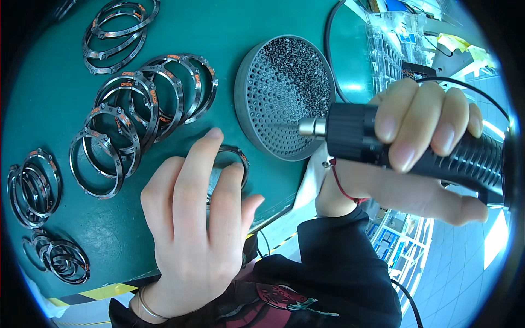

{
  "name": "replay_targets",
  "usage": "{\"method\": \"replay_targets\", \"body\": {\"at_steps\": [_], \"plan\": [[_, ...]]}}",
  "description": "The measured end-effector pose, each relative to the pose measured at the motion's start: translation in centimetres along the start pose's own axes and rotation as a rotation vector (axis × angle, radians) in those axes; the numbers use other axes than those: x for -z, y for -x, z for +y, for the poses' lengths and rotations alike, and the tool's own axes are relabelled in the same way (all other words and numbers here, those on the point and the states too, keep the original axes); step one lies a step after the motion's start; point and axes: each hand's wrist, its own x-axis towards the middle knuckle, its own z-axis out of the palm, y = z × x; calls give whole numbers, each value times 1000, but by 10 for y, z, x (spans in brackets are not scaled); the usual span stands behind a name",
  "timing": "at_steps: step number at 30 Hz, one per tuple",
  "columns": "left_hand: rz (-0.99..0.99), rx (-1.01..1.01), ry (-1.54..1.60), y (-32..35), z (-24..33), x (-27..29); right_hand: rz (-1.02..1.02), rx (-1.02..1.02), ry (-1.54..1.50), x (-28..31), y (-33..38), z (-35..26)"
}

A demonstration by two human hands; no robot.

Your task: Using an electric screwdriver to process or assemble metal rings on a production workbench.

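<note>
My left hand (194, 229) rests flat on the teal table, fingers spread, pressing down on a dark metal ring (236, 158) that peeks out beyond my fingertips. My right hand (421, 147) is wrapped around a black electric screwdriver (361, 134), held sideways with its silver tip pointing left over a round grey perforated tray (284, 95) holding several tiny screws. The tip hangs above the tray, apart from the ring.
Several similar metal rings with orange markings lie overlapped in a row (142, 109) at upper left, with more stacks (117, 30) at the back and at the left edge (35, 188). A black cable (331, 44) curves behind the tray. The table edge (98, 292) has yellow-black tape.
</note>
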Motion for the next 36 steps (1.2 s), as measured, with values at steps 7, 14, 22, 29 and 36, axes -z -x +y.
{"method": "replay_targets", "body": {"at_steps": [7,14,22,29,36], "plan": [[1,-22,-29,-1,1,-3,-244,-20,137,18,-6,6],[-15,-85,-58,-1,-2,-7,-194,1,112,13,-2,7],[-4,-19,-8,-1,2,-3,44,94,-52,-7,2,1],[19,-26,15,0,1,-1,23,153,69,-25,5,7],[1,-13,-22,4,-3,-2,-176,87,62,-29,7,22]]}}
